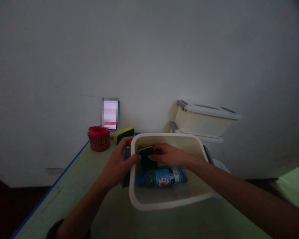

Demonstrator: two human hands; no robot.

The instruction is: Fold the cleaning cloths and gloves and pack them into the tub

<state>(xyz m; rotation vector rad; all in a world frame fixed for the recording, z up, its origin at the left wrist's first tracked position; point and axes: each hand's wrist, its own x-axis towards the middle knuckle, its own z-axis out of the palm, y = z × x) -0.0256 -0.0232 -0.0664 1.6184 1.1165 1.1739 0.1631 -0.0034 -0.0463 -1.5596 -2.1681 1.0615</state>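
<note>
A cream plastic storage box (166, 205) without a lid stands on the table in front of me. My left hand (121, 161) grips its left rim, the thumb lying over the edge. Reaching inside, my right hand (168, 154) pinches a green and yellow scouring sponge (145, 156) near the box's back left corner. A plastic bottle (164, 177) with a blue label lies on its side in the box, just in front of the sponge. Whatever lies beneath my right hand is mostly hidden.
A second sponge (124, 134) sits behind my left hand. Beside it are a small red woven basket (99, 139) and a phone (110, 113) propped against the wall. Stacked lidded boxes (201, 122) stand at the back right. The table's blue edge (52, 184) runs along the left.
</note>
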